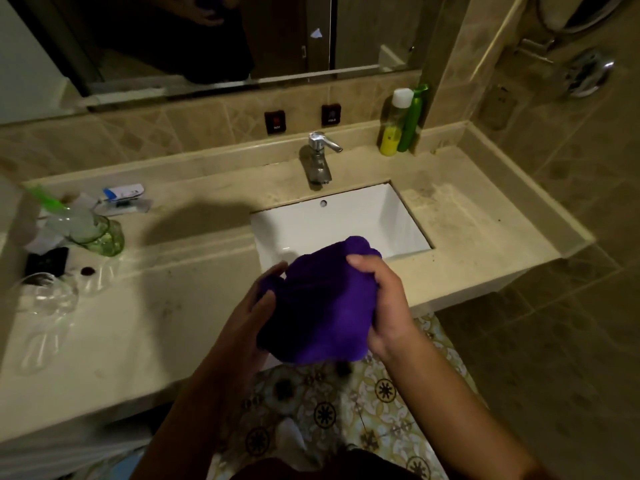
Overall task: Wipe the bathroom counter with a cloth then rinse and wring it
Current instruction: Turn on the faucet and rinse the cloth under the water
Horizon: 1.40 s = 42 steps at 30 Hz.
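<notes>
- Purple cloth bunched at centre frame, above the sink's near edge.
- Left hand gripping its left side.
- Right hand gripping its right side.
- Tap above, off.

The cloth at frame centre is fuzzy matt purple fabric. Above it the sink is glossy white, the tap shiny metal, and the counter smooth, speckled beige stone.

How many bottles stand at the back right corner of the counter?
2: a yellow bottle with a white cap, and a green bottle touching its right side. None seems hidden behind them.
</notes>
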Tool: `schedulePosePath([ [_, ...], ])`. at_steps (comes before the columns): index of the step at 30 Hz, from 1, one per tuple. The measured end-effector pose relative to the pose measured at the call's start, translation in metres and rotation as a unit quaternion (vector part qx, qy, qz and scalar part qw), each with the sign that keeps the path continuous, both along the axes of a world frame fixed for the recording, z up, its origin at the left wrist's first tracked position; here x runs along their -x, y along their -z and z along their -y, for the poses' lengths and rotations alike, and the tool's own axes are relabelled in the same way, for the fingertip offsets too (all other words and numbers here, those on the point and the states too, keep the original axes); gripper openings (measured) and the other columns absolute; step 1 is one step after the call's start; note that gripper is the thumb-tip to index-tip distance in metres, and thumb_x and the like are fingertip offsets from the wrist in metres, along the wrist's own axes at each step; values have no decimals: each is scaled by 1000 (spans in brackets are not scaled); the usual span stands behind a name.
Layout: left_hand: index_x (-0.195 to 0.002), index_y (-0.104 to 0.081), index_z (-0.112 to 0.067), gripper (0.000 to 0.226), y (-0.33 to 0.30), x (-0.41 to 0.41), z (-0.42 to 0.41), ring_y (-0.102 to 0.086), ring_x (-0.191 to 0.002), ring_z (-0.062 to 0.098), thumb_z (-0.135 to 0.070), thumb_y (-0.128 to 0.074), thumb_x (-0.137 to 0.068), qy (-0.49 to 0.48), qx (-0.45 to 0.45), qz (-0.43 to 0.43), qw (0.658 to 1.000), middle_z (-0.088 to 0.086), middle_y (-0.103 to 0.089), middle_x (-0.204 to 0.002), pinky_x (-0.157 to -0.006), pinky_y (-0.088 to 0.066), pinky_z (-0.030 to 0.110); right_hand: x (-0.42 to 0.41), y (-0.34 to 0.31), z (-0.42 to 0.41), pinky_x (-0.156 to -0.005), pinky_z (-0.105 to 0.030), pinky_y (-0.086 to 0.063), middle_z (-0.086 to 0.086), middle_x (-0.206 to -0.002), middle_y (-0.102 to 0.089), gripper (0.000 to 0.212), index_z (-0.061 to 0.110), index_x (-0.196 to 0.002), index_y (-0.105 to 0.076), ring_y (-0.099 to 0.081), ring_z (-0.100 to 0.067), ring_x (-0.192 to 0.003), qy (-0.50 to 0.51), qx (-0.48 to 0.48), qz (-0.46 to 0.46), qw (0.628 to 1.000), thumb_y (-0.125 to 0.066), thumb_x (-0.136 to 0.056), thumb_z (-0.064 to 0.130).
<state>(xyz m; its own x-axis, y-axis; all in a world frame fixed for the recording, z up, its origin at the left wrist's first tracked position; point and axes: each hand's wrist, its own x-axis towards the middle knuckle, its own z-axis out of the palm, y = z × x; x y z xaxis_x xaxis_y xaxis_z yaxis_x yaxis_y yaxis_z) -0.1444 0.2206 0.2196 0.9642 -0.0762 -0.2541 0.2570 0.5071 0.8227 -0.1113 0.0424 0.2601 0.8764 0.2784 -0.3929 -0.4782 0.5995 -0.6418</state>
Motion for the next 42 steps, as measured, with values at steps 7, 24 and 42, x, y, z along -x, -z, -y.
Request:
schedulePosePath([
  [7,-121,-71,-13,48,-1,-36,-36,-74,-106,25,-32,-82,-78,21,-66,-5,998,13,-77,-117,-81,-60,28,-31,15,-13,-84,-35,-58,-14,-102,-74,26,8,-102,-76,-71,-26,-95,34,26,16,999,-70,-80,21],
  [24,-98,-68,-19,33,3,-157,0,-73,-78,15,-8,-58,-68,-113,-215,-15,970,-2,-75,-82,-63,-59,25,-175,63,34,-105,-48,-50,-5,-133,-65,54,26,-139,-55,-61,-27,-125,-267,174,105,942,-72,-89,22],
  [42,-141,-57,-26,65,86,-243,70,-67,-120,36,-68,-47,-93,-113,-34,-314,942,11,-67,-135,-95,-56,61,-294,106,54,-87,-38,-60,-2,-121,-60,39,23,-114,-62,-63,-25,-112,-258,216,146,930,-74,-82,2],
])
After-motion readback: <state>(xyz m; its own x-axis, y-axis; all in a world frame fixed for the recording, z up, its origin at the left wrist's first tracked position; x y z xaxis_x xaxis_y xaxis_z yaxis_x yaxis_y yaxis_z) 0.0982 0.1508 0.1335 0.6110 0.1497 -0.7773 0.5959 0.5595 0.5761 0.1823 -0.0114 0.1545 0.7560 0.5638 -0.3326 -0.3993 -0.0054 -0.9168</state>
